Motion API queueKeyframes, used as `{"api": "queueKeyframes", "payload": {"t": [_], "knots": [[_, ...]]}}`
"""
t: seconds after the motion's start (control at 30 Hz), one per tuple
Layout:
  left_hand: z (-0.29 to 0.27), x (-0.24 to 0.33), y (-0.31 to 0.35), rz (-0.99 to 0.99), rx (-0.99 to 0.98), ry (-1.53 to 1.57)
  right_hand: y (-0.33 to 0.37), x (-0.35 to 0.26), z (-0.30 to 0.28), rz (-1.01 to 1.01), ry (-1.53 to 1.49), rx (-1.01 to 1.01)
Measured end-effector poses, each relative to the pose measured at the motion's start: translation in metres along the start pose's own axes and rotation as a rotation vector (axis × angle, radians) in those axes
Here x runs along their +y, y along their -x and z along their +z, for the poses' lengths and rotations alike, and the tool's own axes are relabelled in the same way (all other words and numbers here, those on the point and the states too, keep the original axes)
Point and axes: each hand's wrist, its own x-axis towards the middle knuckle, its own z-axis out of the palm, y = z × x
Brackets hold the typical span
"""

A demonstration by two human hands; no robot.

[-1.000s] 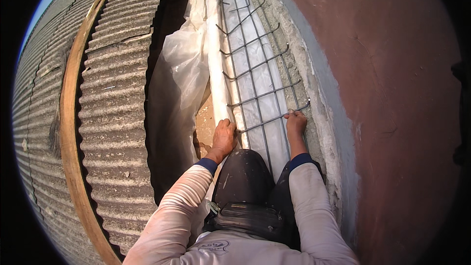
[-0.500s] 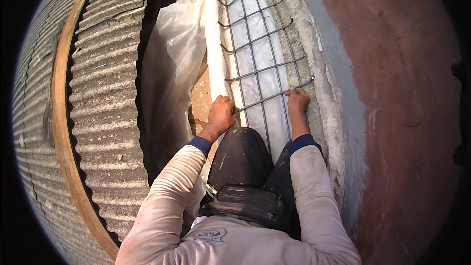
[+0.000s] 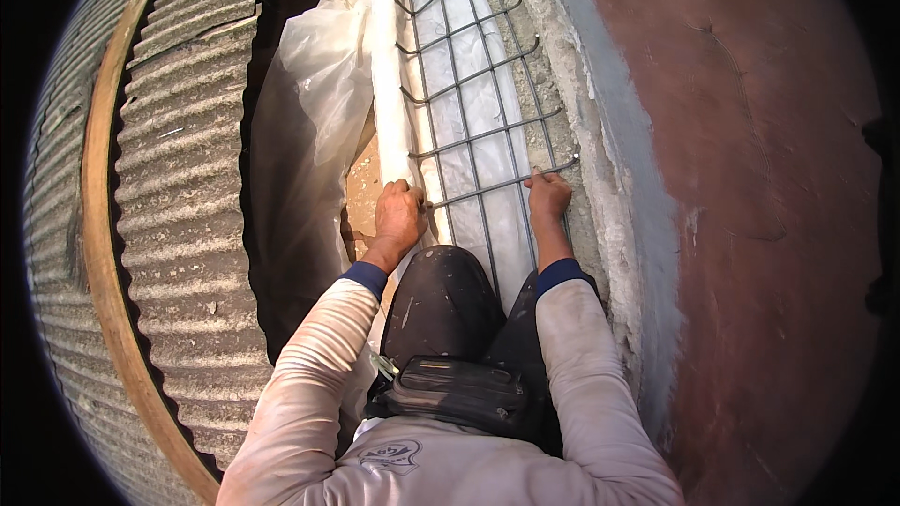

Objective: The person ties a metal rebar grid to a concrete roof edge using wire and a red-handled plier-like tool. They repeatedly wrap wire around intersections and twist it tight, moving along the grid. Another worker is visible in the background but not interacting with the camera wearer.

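Note:
A mesh of thin dark steel reinforcing bars (image 3: 469,140) runs away from me, its crossbars bent into hooks at the ends. My left hand (image 3: 400,217) is closed at the left end of the nearest crossbar (image 3: 480,191). Toward the right end of that same bar, my right hand (image 3: 549,195) pinches it between thumb and fingers. Beneath the mesh lies whitish plastic sheeting (image 3: 487,98). My knees sit just below the hands, over the near part of the mesh.
Corrugated grey roofing (image 3: 192,178) with a wooden batten (image 3: 97,173) spans the left. Loose clear plastic (image 3: 314,103) hangs over a dark gap beside it. A rough concrete edge (image 3: 600,187) and a reddish-brown surface (image 3: 741,178) lie to the right. A black waist pouch (image 3: 457,389) rests at my lap.
The whole view has shifted, so the scene sits slightly farther left. Both hands keep their places on the same crossbar.

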Motion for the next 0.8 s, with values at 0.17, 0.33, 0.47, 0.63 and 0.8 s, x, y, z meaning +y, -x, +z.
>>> {"api": "queueKeyframes", "payload": {"t": [0.17, 0.33, 0.47, 0.63, 0.8], "knots": [[-0.003, 0.005, 0.005, 0.044, 0.036, -0.002, 0.001, 0.000, -0.001, -0.003, 0.068, -0.003], [-0.007, 0.008, 0.008, 0.045, -0.044, -0.035, 0.001, 0.003, -0.004, 0.049, -0.018, -0.027], [-0.007, 0.011, 0.014, 0.043, -0.047, -0.052, 0.006, 0.009, -0.009, 0.056, 0.019, -0.035], [-0.007, 0.007, 0.015, 0.016, -0.086, 0.005, 0.014, 0.010, -0.011, 0.063, -0.108, -0.047], [-0.005, 0.008, 0.015, 0.021, -0.074, -0.045, 0.018, 0.007, -0.014, 0.060, -0.034, -0.025]]}}
